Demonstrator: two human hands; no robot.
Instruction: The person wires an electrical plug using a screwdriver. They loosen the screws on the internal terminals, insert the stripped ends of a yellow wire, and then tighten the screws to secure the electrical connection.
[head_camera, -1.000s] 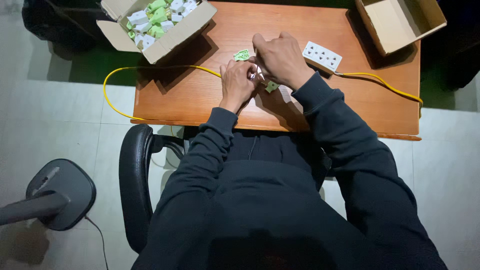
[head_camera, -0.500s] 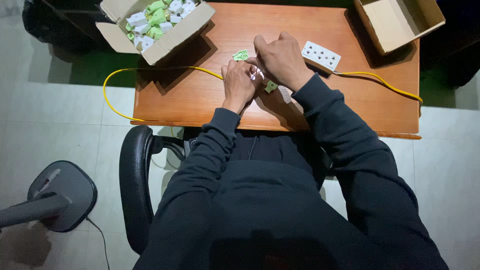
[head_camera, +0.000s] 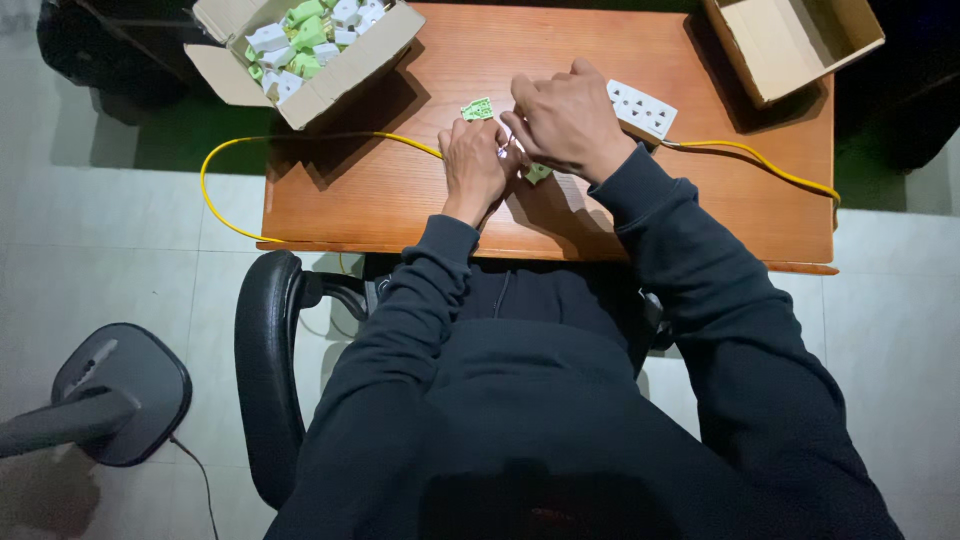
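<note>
My left hand (head_camera: 473, 165) and my right hand (head_camera: 566, 120) meet at the middle of the wooden desk (head_camera: 420, 205), fingers closed together around a small white and green plug part that is mostly hidden between them. A bit of green plastic (head_camera: 538, 173) shows under my right palm. A small green packet piece (head_camera: 477, 109) lies just beyond my left hand. A white socket strip (head_camera: 641, 108) lies right behind my right hand, its yellow cable (head_camera: 760, 160) running off to the right.
An open cardboard box (head_camera: 345, 65) of white and green plugs sits at the desk's far left. Another open cardboard box (head_camera: 790, 40) stands at the far right. Yellow cable (head_camera: 215, 205) loops off the left edge. A black chair armrest (head_camera: 262, 380) and a fan base (head_camera: 120, 390) are at lower left.
Both hands stay together on the small part, with only slight finger shifts. The view has drifted a little.
</note>
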